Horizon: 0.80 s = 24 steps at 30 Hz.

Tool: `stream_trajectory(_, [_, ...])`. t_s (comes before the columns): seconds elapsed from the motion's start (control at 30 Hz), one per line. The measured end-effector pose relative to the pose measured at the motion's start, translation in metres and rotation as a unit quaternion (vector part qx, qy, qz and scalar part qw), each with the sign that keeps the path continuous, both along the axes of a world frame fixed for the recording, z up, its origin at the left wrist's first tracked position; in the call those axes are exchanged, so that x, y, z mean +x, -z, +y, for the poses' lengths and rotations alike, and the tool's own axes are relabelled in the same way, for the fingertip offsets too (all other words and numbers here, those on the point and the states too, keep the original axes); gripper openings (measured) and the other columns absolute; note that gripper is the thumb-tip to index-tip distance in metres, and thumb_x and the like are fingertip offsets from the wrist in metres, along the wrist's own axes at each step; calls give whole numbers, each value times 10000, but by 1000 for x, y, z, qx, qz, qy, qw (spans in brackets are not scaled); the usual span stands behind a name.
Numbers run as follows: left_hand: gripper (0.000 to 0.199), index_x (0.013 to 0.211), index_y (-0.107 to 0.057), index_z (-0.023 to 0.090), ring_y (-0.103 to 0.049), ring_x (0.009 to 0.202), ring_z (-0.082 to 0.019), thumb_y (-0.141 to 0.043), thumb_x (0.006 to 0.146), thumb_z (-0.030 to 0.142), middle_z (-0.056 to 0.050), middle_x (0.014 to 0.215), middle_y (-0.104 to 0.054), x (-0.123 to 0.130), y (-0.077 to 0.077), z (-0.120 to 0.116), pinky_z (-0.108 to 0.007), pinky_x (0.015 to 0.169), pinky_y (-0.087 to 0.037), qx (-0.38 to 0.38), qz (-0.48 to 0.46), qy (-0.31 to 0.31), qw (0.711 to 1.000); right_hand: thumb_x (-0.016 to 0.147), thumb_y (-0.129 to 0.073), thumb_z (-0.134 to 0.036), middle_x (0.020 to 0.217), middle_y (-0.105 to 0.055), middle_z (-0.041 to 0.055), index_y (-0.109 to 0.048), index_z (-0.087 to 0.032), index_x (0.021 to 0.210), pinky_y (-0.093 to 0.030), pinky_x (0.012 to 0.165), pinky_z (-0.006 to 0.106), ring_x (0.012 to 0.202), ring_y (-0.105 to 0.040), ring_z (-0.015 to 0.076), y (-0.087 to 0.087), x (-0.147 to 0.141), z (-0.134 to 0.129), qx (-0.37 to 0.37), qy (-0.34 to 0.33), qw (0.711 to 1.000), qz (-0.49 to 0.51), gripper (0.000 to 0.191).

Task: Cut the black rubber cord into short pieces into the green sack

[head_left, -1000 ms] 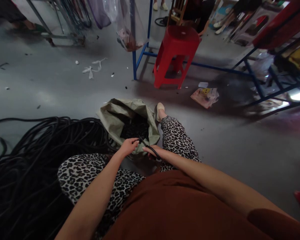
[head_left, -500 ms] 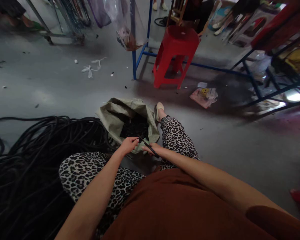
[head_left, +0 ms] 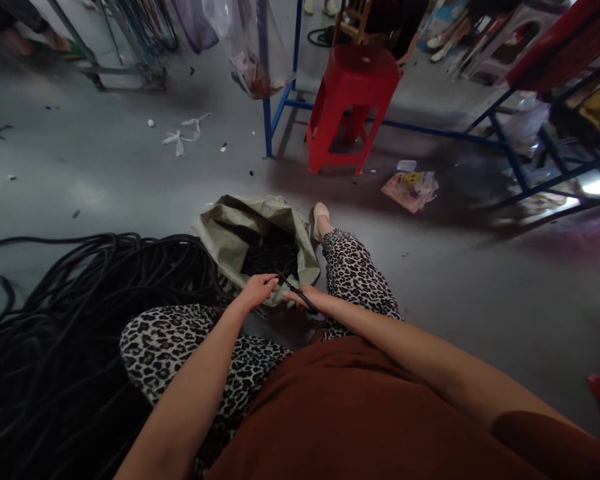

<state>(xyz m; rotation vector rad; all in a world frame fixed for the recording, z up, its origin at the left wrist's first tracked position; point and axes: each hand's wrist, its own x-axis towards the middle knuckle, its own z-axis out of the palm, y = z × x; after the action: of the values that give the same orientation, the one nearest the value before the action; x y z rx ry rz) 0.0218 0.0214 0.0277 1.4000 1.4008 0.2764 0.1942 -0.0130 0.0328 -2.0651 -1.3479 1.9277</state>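
Over the near rim of an open green-grey sack (head_left: 215, 230), both my hands are close together. My right hand (head_left: 307, 297) is closed on black-handled scissors (head_left: 300, 295), whose blades point up and left toward my left fingertips. My left hand (head_left: 259, 291) is pinched at the blade tips; whatever is between its fingers is too small to make out. Dark small pieces (head_left: 270, 253) lie inside the sack. To the left, a large heap of black cord (head_left: 95, 287) spreads over the floor beside my knee.
A red plastic stool (head_left: 363, 73) stands beyond the sack, by a blue metal frame (head_left: 267, 127) with hanging plastic bags. A crumpled plastic packet (head_left: 410, 190) lies on the floor. Other people's feet (head_left: 440, 50) show at the top. A wheeled rack (head_left: 125, 77) stands upper left.
The view has shifted slightly. My hands and the scissors hold nearly the same position over the sack.
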Motion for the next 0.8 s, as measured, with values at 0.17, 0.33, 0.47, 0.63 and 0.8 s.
stream_trajectory(0.17, [379,1067,-639,128,-501,470,-91,-472,797,334,-4,644,-642,0,1,1,-205,477,-412,-6,3,-6,1000,793,-560,-486,646,-560,29,-591,-94,835,-369,449,162,529,-518,98,1,2,0,18,-6,999,39,396])
stream_trajectory(0.33, [366,1038,-650,124,-501,463,-94,-458,798,323,-3,652,-646,-1,2,2,-213,479,-416,4,3,4,1000,789,-555,-499,640,-559,35,-597,-90,833,-359,449,173,515,-501,97,1,2,1,17,-8,999,35,413])
stream_trajectory(0.47, [386,1060,-642,113,-524,488,-103,-454,797,323,-13,684,-659,-3,5,1,-221,510,-434,17,16,33,999,776,-542,-534,636,-549,40,-590,-92,814,-350,436,192,511,-497,109,-4,2,1,5,-4,999,42,446])
stream_trajectory(0.63, [397,1086,-634,115,-613,659,-148,-470,795,328,-38,744,-690,-6,10,2,-239,633,-477,51,44,55,996,732,-526,-627,600,-528,19,-565,-112,832,-348,412,190,493,-497,113,-17,-2,3,-32,14,997,63,526])
stream_trajectory(0.8, [373,1061,-652,131,-639,813,-185,-491,785,324,-49,805,-707,-8,8,4,-271,749,-487,61,53,47,996,715,-486,-692,523,-509,30,-564,-121,709,-353,390,204,444,-483,122,-21,-9,8,-6,-26,1000,-11,576])
